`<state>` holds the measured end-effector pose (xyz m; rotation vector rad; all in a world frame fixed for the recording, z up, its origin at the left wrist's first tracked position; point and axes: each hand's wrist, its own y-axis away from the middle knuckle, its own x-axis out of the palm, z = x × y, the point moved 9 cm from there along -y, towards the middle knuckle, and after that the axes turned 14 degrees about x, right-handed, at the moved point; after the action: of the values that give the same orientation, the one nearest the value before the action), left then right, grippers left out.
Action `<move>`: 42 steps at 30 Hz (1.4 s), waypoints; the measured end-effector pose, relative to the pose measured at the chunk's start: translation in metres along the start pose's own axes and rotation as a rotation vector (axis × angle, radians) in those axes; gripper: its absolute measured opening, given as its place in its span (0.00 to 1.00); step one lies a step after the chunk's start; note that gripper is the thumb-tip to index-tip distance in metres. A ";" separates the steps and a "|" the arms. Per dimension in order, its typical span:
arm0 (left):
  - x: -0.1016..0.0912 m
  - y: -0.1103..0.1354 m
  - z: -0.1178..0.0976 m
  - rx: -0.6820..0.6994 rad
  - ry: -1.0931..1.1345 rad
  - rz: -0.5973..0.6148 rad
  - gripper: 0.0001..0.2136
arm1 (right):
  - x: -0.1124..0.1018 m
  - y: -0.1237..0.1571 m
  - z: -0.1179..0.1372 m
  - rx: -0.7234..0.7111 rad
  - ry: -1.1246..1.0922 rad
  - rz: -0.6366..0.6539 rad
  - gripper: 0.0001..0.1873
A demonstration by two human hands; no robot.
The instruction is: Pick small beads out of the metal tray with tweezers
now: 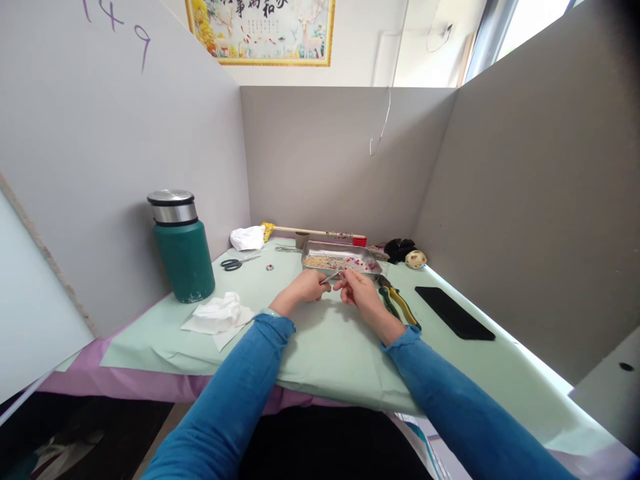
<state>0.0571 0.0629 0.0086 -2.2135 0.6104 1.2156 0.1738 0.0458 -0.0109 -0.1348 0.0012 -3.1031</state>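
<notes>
My left hand point(306, 288) is closed on a thin metal tool point(331, 277), perhaps tweezers, just in front of a metal tray point(345, 251). My right hand point(359, 291) is beside it, fingers pinched together near the tool's tip on something too small to make out. The tray holds several small beige and red bits. Both arms wear blue sleeves and rest over a pale green table cover point(325, 340).
A green flask point(182, 247) stands at the left with crumpled tissue point(218, 316) before it. Scissors point(235, 264) lie at the back left, yellow-green pliers point(397, 301) and a black phone point(454, 312) to the right. Grey partition walls enclose the desk on three sides.
</notes>
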 end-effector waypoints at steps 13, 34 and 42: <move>0.001 0.000 0.001 -0.015 0.043 -0.003 0.09 | 0.003 0.003 0.000 0.002 0.074 0.027 0.16; -0.001 -0.004 -0.002 0.063 -0.071 -0.022 0.10 | 0.002 0.000 -0.001 0.003 0.034 0.029 0.17; 0.006 0.000 -0.001 0.019 0.025 0.048 0.10 | 0.002 0.000 -0.003 0.002 0.053 0.037 0.18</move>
<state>0.0604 0.0616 0.0041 -2.2127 0.6856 1.2025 0.1719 0.0462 -0.0136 -0.0517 0.0025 -3.0687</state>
